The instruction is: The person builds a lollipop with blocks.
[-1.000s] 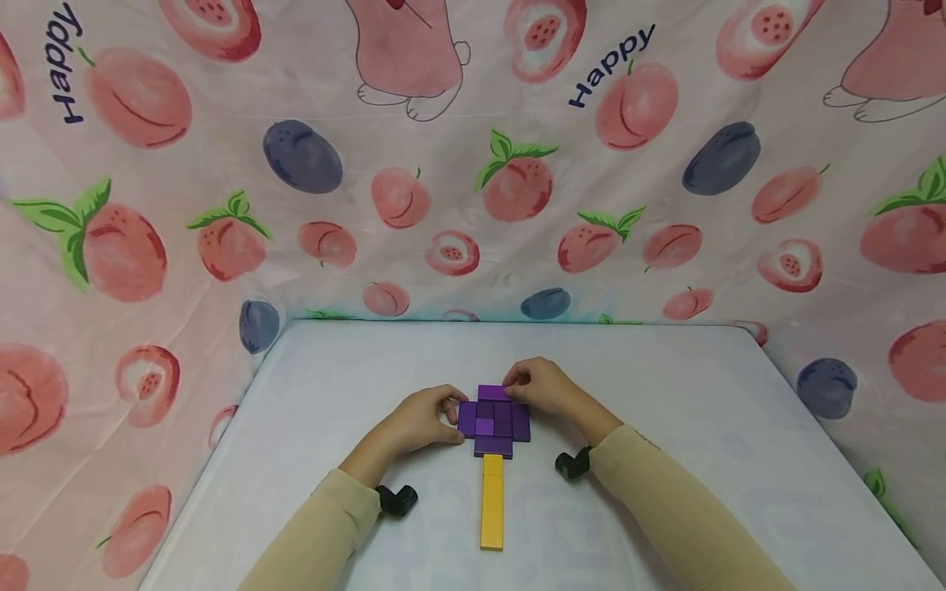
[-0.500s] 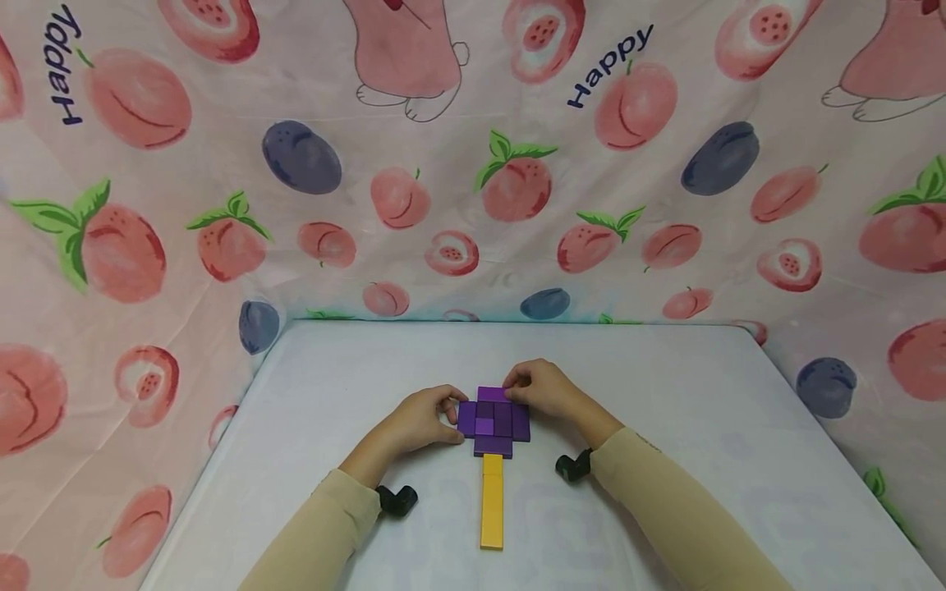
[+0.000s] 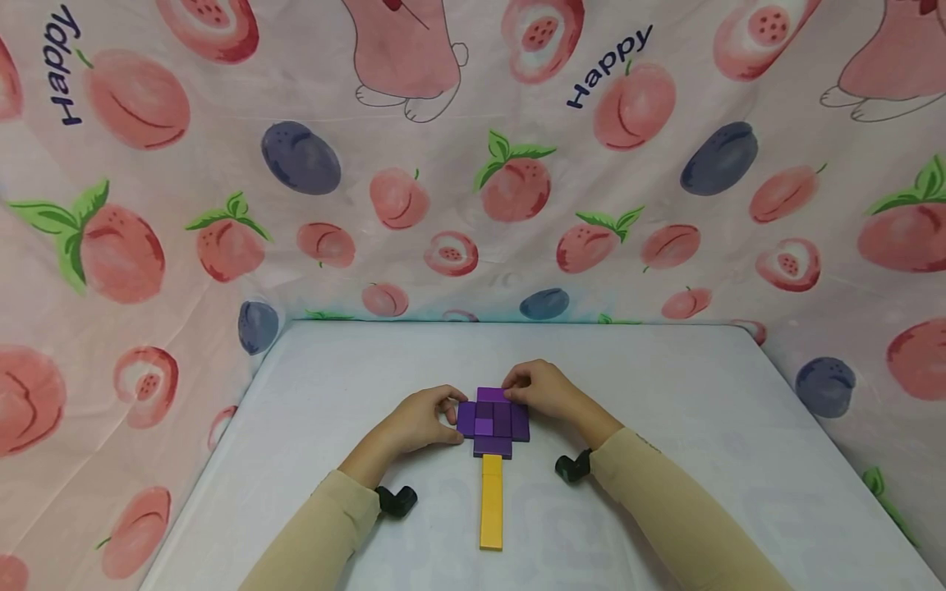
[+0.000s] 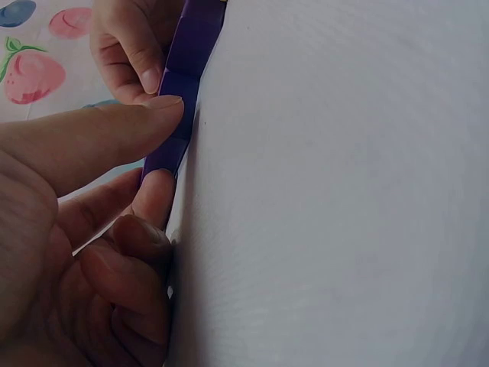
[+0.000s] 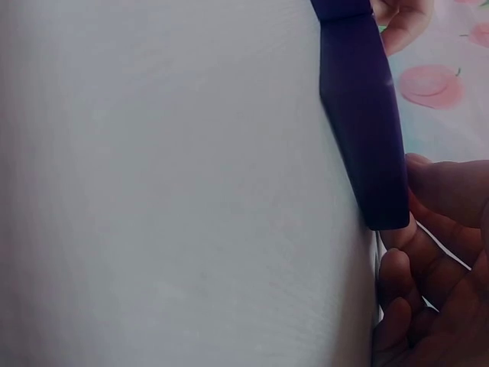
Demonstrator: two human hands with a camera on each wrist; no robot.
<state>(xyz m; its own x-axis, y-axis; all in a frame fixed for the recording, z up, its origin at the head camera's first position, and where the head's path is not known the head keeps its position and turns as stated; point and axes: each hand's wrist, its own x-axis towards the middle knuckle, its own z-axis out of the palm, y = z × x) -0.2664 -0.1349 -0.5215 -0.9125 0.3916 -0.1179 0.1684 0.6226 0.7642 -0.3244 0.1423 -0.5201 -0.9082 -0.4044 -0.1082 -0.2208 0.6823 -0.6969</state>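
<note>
Flat purple blocks lie edge to edge on the white table in a flower-like cluster. My left hand holds the left purple block between thumb and index finger; in the left wrist view the thumb lies against its dark side. At the far side, my right hand pinches the right end of the top purple block. The right wrist view shows the dark right block in front of those fingers, partly hiding them. A yellow strip of two blocks runs from the bottom purple block towards me.
White cloth covers the table. Behind it hangs a pink fruit-print curtain, which also spans both sides. Small black devices sit at both wrists, below the beige sleeves.
The top purple block and my right fingers have shifted very slightly towards me, closer against the cluster. My left hand and the yellow strip stay where they were.
</note>
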